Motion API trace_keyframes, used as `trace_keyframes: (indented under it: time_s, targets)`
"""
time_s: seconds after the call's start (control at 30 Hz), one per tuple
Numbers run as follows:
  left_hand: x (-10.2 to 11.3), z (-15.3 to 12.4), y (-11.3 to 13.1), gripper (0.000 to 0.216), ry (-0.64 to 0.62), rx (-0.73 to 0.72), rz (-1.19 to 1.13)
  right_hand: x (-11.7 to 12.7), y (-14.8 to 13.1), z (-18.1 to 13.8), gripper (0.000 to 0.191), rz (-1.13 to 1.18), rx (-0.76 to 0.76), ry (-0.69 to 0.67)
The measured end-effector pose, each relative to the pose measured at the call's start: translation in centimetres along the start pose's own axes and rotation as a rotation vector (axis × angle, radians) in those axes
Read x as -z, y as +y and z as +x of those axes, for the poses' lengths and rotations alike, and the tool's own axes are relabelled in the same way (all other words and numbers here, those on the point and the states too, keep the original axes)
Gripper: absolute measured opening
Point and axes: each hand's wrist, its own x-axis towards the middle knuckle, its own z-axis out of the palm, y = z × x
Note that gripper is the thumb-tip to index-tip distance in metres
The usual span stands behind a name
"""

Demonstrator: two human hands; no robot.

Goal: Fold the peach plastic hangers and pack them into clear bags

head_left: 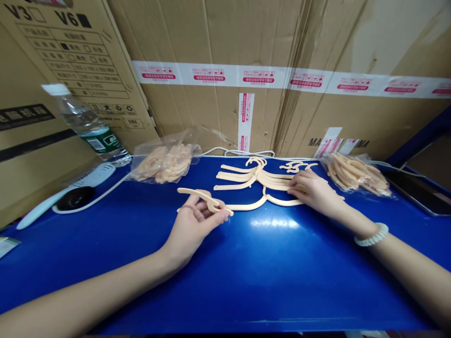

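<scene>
My left hand (195,220), closed, holds a beige plastic hanger piece (195,193) between thumb and fingers, above the table. Just beyond it lies a single hanger (246,206) with its two curved arms spread. Behind that, several assembled hangers (236,177) are laid together, their hooks pointing away from me. My right hand (313,192) is over the right-hand arms of these hangers with its fingers curled together. What sits between those fingers is hidden. Several small loose hooks (298,166) lie just past the right hand.
On the blue table (268,281), a clear bag of beige pieces (165,162) lies left and another bag (357,173) right. At far left are a water bottle (93,124), a hairbrush (70,190) and a black mouse-like object (75,198). Cardboard boxes (218,42) and a white cable (246,152) stand behind.
</scene>
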Motion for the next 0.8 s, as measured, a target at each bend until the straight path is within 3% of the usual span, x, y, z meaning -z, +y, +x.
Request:
trace_keyframes:
  time_s: [0.13,0.33,0.5,0.67,0.8]
  targets:
    - [0.4,0.3,0.1,0.034,0.026,0.032,0.037,2.1,-0.8,-0.2,0.021,0.084,-0.064,0.064]
    - [0.6,1.4,0.7,0.034,0.104,0.003,-0.028,5.5,-1.2,-2.0,0.037,0.296,-0.239,-0.016]
    - [0.6,2.3,0.9,0.043,0.043,0.078,-0.152,4.7,-0.9,-3.3,0.026,0.355,-0.174,-0.094]
    - [0.9,2.4,0.8,0.033,-0.015,0.086,-0.223,4.2,-1.2,-3.3,0.023,0.428,-0.19,-0.178]
    - [0.7,2.0,1.0,0.028,-0.073,0.183,-0.291,4.7,-1.1,-3.5,0.022,0.405,-0.224,-0.177]
